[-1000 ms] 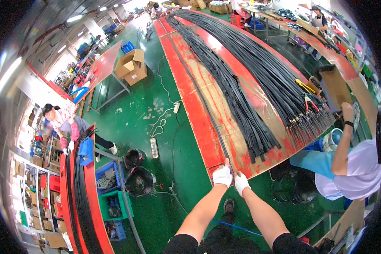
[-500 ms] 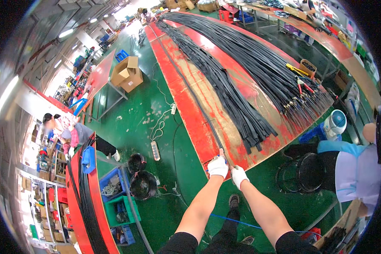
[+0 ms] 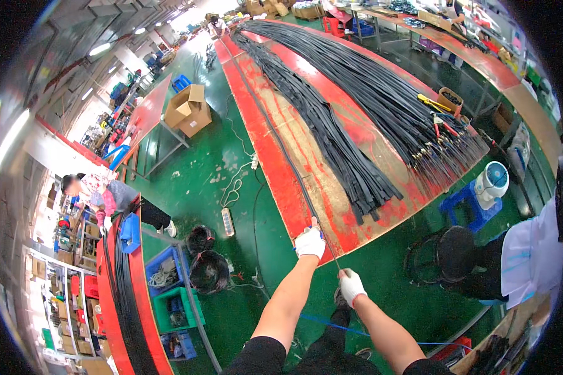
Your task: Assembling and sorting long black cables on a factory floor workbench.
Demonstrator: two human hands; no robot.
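A long dark sleeve (image 3: 275,134) runs down the left side of the red table. At its near end my left hand (image 3: 310,244), in a white glove, is closed round it by the table edge. Something blue shows beside those fingers. From there a thin dark cable (image 3: 333,255) passes beyond the edge to my right hand (image 3: 351,285), also gloved in white. My right fingers are pinched on the cable, over the green floor and apart from the left hand.
Flat black sleeves (image 3: 356,169) and a thick bundle of black cables (image 3: 381,87) lie on the table. Yellow-handled pliers (image 3: 433,104) rest near the cable ends. A fan (image 3: 492,178), a black stool (image 3: 451,253) and a seated person are at the right. Black tubs (image 3: 208,272) stand left.
My right hand has drawn back towards me, away from the left, and a length of cable now shows between them. The seated person at the right has shifted.
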